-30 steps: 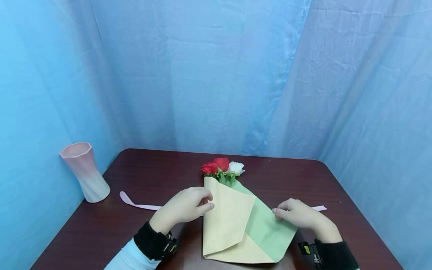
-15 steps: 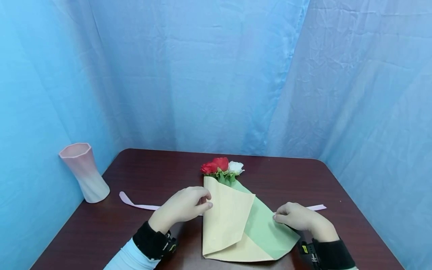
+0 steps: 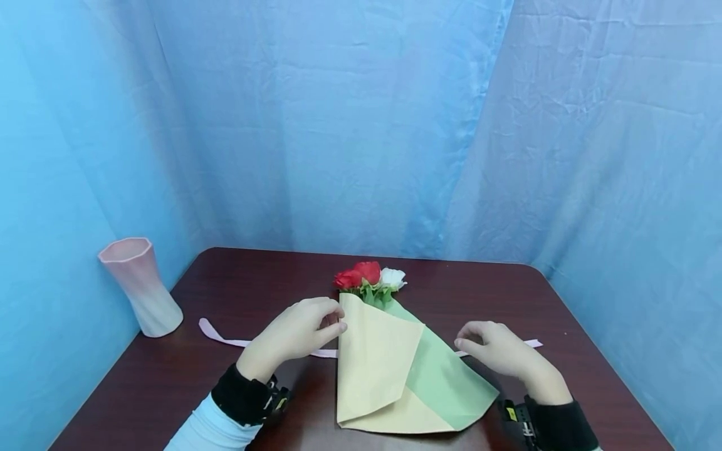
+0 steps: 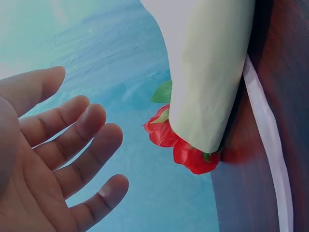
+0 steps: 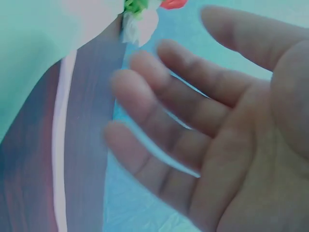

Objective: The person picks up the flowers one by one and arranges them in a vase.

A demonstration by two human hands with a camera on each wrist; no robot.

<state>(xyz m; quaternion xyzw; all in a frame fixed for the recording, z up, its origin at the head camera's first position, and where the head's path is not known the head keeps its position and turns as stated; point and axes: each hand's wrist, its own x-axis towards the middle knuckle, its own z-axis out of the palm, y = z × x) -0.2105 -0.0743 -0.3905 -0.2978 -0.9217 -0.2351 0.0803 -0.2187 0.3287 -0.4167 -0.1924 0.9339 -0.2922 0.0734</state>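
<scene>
A sheet of wrapping paper point(image 3: 378, 363), cream on one side and pale green on the other, is folded around a bunch of flowers. Two red roses point(image 3: 357, 275) and a white rose point(image 3: 392, 278) stick out at its top, above green leaves. My left hand point(image 3: 300, 329) hovers just off the paper's left edge; the left wrist view shows its fingers loosely bent with nothing in them. To the right of the paper, my right hand point(image 3: 496, 351) is held with relaxed fingers, also holding nothing. Beneath the bouquet runs a pale pink ribbon point(image 3: 225, 341), its middle hidden by the paper.
On the left edge of the dark wooden table point(image 3: 271, 275) stands a pink and white twisted vase point(image 3: 143, 291). Light blue curtains point(image 3: 361, 125) hang behind the table and along both sides.
My right hand has let go of the paper's right edge, moving up and away from it. The left hand has drawn back slightly to the left, off the paper's edge.
</scene>
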